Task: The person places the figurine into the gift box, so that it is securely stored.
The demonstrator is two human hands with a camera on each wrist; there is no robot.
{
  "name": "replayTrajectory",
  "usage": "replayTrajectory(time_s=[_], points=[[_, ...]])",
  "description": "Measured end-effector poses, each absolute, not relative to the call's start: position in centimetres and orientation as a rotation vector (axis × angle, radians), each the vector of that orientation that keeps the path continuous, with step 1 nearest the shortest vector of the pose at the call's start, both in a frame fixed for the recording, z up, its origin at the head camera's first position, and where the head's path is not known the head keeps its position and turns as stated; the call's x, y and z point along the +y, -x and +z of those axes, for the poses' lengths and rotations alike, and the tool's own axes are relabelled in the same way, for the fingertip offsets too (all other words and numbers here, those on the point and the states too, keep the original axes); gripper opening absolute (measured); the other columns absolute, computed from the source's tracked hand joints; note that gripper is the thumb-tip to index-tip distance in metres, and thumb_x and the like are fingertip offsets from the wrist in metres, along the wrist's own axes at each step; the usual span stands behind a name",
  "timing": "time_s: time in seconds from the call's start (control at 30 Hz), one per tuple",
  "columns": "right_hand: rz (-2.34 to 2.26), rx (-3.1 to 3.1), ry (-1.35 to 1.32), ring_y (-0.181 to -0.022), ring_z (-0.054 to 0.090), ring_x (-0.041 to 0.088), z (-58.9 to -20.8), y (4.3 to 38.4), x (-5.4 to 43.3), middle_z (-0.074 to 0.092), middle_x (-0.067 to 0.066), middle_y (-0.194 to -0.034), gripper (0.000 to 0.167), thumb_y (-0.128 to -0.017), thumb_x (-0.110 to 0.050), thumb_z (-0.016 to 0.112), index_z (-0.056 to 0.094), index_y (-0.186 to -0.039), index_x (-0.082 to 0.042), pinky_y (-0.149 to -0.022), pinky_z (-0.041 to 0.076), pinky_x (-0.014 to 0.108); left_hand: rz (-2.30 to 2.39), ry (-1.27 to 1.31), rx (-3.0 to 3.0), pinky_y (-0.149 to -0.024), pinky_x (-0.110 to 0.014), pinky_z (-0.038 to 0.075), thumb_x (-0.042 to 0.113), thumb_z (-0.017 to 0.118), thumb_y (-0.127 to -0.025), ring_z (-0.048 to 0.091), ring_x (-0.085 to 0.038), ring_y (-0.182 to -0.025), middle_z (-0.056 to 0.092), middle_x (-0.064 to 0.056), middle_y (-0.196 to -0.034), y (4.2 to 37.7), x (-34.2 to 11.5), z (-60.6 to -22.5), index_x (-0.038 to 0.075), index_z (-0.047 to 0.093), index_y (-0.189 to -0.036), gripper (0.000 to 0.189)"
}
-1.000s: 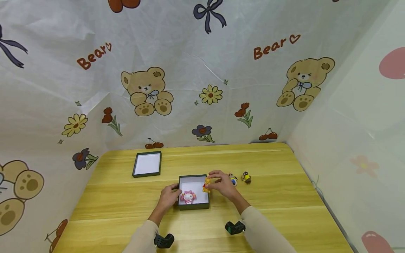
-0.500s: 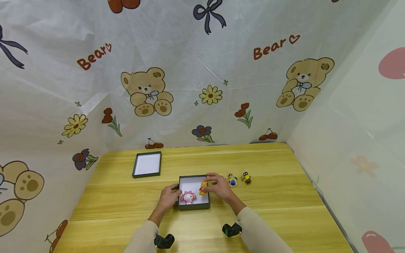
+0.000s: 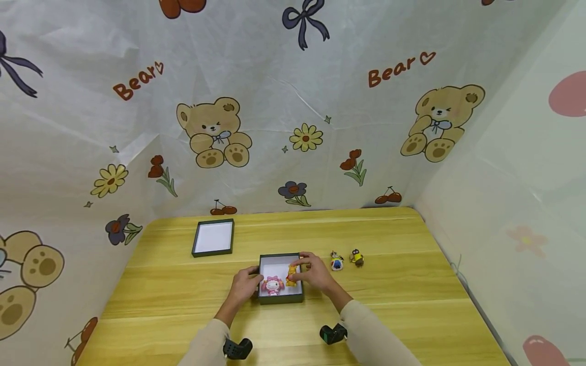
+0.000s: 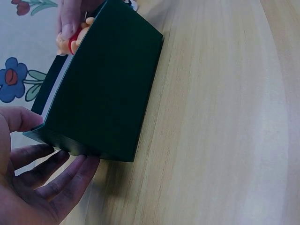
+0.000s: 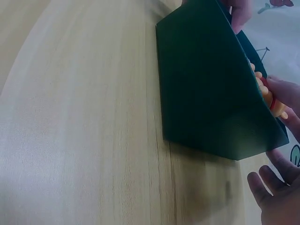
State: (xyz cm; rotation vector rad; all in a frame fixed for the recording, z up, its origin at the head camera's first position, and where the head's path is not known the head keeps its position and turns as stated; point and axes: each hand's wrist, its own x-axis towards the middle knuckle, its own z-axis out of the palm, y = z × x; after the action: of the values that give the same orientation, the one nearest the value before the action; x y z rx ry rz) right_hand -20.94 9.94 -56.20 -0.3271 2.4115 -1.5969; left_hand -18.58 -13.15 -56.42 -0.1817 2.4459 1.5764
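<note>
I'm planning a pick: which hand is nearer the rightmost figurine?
Right. The right hand is left of the rightmost figurine; the left hand is farther left, touching the box.

Box (image 3: 281, 300) looked like dark green paper-covered card, smooth, low sheen; inside white, matt, paper-like. Shallow tray (image 3: 213, 238) matched: dark rim, flat matt white inside. Counter (image 3: 183, 305) showed yellowish wood grain, smooth, semi-gloss, pale glare patches. Yellow figurine (image 4: 64, 46) and pink figurine (image 3: 273, 286) looked like smooth moulded plastic. Wall sheet (image 3: 265, 76) was thin, printed, creased, faintly shiny. Sleeves (image 3: 380, 330) were matt cloth; wrist devices (image 3: 333, 334) looked like hard black plastic.
</note>
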Motion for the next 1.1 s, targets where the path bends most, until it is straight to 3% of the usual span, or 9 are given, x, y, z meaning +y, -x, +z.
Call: replayTrajectory(time_s=[0.4, 1.1], points=[[-1.43, 2.473, 0.308, -0.133, 0.034, 0.045, -56.64, 20.85, 9.82, 0.041, 0.022, -0.145, 0.023, -0.077, -0.022, 0.082, 0.076, -0.097, -0.011, -0.105, 0.029, 0.063, 1.566, 0.192, 2.446, -0.085, -0.044, 0.053, 0.013, 0.058, -0.092, 0.062, -0.03, -0.101, 0.054, -0.029, -0.13, 18.65, -13.22, -56.75, -0.012, 0.051, -0.132, 0.047], [-1.2, 2.679, 0.505, -0.129, 0.036, 0.049, -56.36, 20.93, 9.09, 0.042, 0.031, -0.139, 0.022, -0.066, -0.019, 0.088, 0.077, -0.084, -0.011, -0.102, 0.031, 0.063, 1.551, 0.189, 2.472, -0.09, -0.046, 0.05, 0.014, 0.059, -0.092, 0.058, -0.032, -0.11, 0.054, -0.028, -0.13, 18.84, -13.2, -56.72, -0.011, 0.052, -0.131, 0.046]])
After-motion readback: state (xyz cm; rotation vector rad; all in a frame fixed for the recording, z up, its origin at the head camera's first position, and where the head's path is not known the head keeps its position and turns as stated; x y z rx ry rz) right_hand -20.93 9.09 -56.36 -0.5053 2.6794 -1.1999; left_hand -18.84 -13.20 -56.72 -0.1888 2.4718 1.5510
